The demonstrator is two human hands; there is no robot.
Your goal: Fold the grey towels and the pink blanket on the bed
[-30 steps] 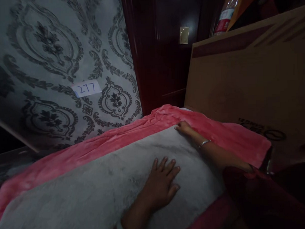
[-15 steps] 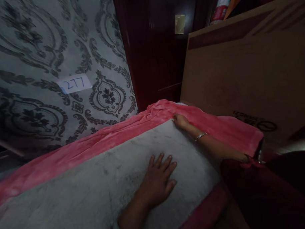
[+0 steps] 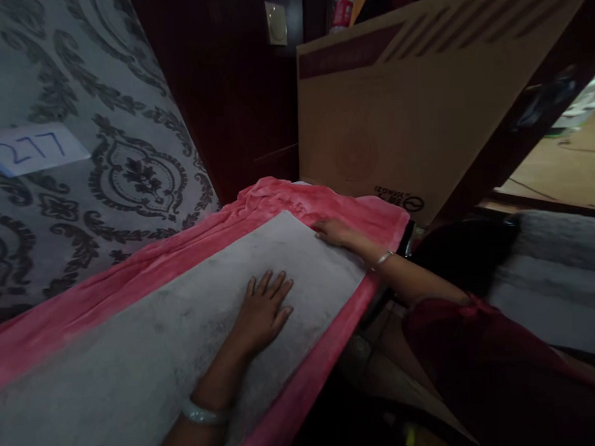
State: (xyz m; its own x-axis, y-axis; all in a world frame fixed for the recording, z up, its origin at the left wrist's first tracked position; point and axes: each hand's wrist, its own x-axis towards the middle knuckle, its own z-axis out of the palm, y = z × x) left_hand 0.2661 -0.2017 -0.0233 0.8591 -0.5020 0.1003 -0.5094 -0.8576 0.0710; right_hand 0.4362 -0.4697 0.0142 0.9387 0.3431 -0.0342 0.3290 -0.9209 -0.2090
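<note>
surface: bed, itself hidden under its coverings | bottom layer: pink blanket (image 3: pixel 133 271) spread over it, showing beyond the fingertips of both hands and along the near edge | on top: grey blanket (image 3: pixel 150 345) lay flat under the left hand (image 3: pixel 264 309), its far corner under the right hand (image 3: pixel 334 231)

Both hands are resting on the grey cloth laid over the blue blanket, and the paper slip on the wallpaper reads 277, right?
Not quite: the head view shows the blanket is pink, not blue. The left hand and right hand do rest on the grey cloth, and the paper slip reads 277.
</note>
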